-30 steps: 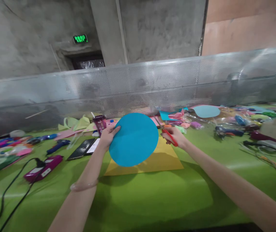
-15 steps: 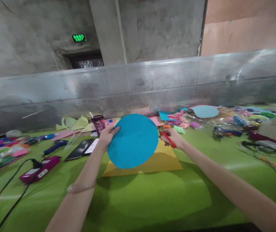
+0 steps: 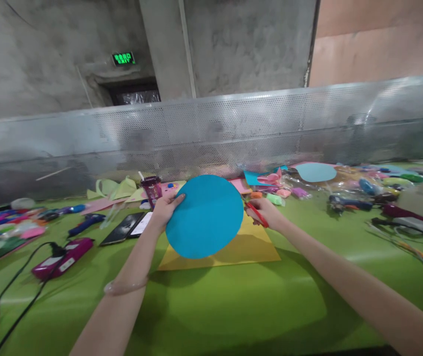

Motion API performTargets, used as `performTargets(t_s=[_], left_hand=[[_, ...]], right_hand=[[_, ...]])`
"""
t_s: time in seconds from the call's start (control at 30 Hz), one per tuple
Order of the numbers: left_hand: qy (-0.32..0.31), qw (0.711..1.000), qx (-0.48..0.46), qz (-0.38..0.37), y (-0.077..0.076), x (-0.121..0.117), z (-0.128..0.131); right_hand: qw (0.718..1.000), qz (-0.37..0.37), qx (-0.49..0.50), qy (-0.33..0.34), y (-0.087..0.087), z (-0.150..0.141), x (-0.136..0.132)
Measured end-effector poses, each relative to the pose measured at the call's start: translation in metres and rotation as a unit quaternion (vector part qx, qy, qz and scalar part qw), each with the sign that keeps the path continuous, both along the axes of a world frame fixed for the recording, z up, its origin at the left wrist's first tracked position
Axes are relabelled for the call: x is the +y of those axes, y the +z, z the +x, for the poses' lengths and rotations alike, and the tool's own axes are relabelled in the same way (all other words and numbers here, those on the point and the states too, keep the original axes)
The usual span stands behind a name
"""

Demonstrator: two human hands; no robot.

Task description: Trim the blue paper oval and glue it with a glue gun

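Note:
My left hand [image 3: 165,207] pinches the upper left edge of a round blue paper disc [image 3: 204,216] and holds it up above the green table [image 3: 233,306]. My right hand [image 3: 266,212] grips red-handled scissors [image 3: 256,212], whose blades sit at the disc's right edge. Beneath the disc a yellow paper sheet [image 3: 248,247] lies flat on the table. A clear bangle [image 3: 124,287] circles my left wrist.
A purple glue gun [image 3: 63,257] with a black cord lies at the left, beside a black phone [image 3: 122,228] and a dark cup [image 3: 152,190]. Paper scraps, a pale blue paper shape [image 3: 315,171] and craft items crowd the far right. A perforated metal barrier [image 3: 233,128] borders the table's far side.
The scissors in my right hand have closed in on the disc's right edge, blades now mostly behind it. The disc stays held in nearly the same spot.

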State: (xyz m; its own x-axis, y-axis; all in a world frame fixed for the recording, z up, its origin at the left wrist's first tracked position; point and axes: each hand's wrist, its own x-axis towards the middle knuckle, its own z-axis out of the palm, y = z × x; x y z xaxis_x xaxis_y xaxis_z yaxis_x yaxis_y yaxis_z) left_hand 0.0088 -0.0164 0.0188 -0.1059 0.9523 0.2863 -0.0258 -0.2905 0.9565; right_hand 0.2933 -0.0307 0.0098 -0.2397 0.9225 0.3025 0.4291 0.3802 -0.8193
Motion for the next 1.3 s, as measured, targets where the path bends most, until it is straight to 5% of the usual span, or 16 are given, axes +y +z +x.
performTargets(t_s=[0.23, 0.53, 0.9, 1.3], left_hand=[[0.0, 0.999, 0.03, -0.017, -0.001, 0.001, -0.002], [-0.166, 0.968, 0.183, -0.052, -0.013, -0.001, 0.009], [-0.2, 0.94, 0.273, -0.032, -0.018, -0.003, 0.02], [-0.183, 0.959, 0.212, -0.04, -0.02, -0.001, 0.022]], right_hand=[[0.998, 0.007, 0.059, -0.02, -0.004, 0.004, 0.008], [0.995, 0.023, 0.082, 0.047, -0.004, 0.002, 0.01], [0.992, 0.009, 0.08, 0.095, -0.008, -0.01, 0.012], [0.989, -0.018, 0.079, 0.122, 0.004, -0.013, 0.0]])
